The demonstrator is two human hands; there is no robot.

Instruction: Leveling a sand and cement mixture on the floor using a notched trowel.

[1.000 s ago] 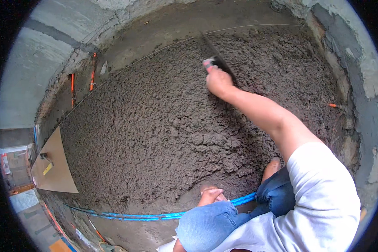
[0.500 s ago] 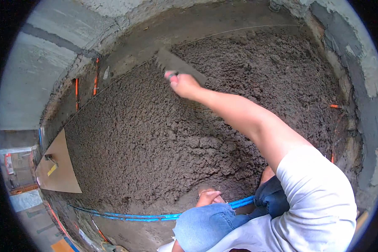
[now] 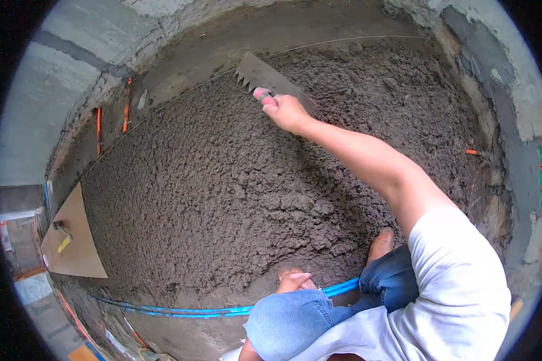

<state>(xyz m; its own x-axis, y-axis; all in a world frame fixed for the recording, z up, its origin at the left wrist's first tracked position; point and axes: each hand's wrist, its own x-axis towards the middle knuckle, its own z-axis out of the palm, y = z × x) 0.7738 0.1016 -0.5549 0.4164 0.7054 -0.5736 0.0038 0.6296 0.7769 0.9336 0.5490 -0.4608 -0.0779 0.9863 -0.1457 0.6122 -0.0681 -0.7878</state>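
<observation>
My right hand (image 3: 288,113), closed, grips the pink-and-grey handle of a notched trowel (image 3: 278,79). Large pointed teeth show along the short left end of its flat grey blade. The trowel is over coarse, dark, damp mortar (image 3: 223,204), near a thin stretched string line (image 3: 343,40). Whether the blade touches the mortar, I cannot tell. My left hand (image 3: 293,281) rests just beyond my bent left knee (image 3: 277,316), close to my foot, with its fingers loosely stretched and no tool visible in them.
Blue pipes (image 3: 193,313) run along the mortar's near edge beside my legs. A tan triangular board (image 3: 78,246) with a yellow-marked tool (image 3: 64,242) on it lies at left. Orange tubes (image 3: 127,108) stick up at the far left, another orange stub (image 3: 471,152) at right. Rough concrete walls (image 3: 72,90) surround the bed.
My right hand and the trowel have moved right and slightly away from me. The view has shifted a little, and more of my right foot shows. My left hand stays by the knee.
</observation>
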